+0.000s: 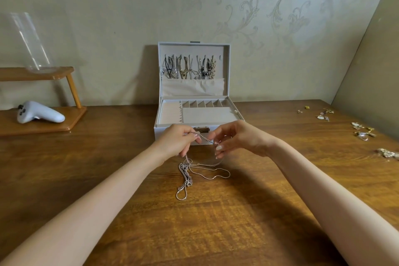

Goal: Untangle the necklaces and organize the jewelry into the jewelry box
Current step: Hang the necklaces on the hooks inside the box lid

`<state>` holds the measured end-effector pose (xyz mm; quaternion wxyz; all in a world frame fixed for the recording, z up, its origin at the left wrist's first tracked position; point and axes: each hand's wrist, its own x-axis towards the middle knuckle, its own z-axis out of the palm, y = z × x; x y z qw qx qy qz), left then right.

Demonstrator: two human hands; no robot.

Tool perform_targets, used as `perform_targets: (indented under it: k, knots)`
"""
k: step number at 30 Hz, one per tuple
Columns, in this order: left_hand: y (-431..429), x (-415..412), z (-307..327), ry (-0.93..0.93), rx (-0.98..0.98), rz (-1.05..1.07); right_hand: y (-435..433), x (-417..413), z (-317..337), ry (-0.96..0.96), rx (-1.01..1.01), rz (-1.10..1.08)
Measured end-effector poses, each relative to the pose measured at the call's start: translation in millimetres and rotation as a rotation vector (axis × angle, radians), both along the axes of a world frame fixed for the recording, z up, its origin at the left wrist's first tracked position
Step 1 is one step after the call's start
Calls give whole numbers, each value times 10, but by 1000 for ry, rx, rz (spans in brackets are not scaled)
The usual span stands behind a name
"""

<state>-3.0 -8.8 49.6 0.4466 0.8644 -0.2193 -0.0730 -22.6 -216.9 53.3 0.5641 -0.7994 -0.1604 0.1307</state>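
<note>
A tangle of silver necklaces [187,176] lies on the wooden table just in front of the white jewelry box [160,119]. The box stands open; several necklaces hang on hooks inside its lid [190,68], and its tray compartments look bare. My left hand [178,141] pinches one chain of the tangle and lifts it. My right hand [234,138] pinches the same chain a little to the right, so a short stretch runs taut between my fingertips in front of the box's clasp. The other chains trail down onto the table.
Several loose earrings and small gold pieces [362,131] are scattered along the table's right side near the wall. At the left, a wooden shelf [43,124] holds a white controller [38,112], and a clear glass vase [30,43] stands on its upper tier.
</note>
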Motion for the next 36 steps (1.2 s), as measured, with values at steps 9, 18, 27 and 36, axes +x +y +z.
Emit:
perform_targets:
  k: [9, 18, 27, 36]
  knots:
    - [18, -41, 52, 108, 78, -146, -8, 29, -11, -48, 89, -141]
    - [-58, -137, 48, 112, -29, -211, 73, 13, 24, -177, 61, -163]
    - [-54, -95, 37, 6, -150, -148, 91, -12, 89, -199, 107, -177]
    - [28, -47, 145, -2, -436, -19, 34, 28, 11, -202, -102, -272]
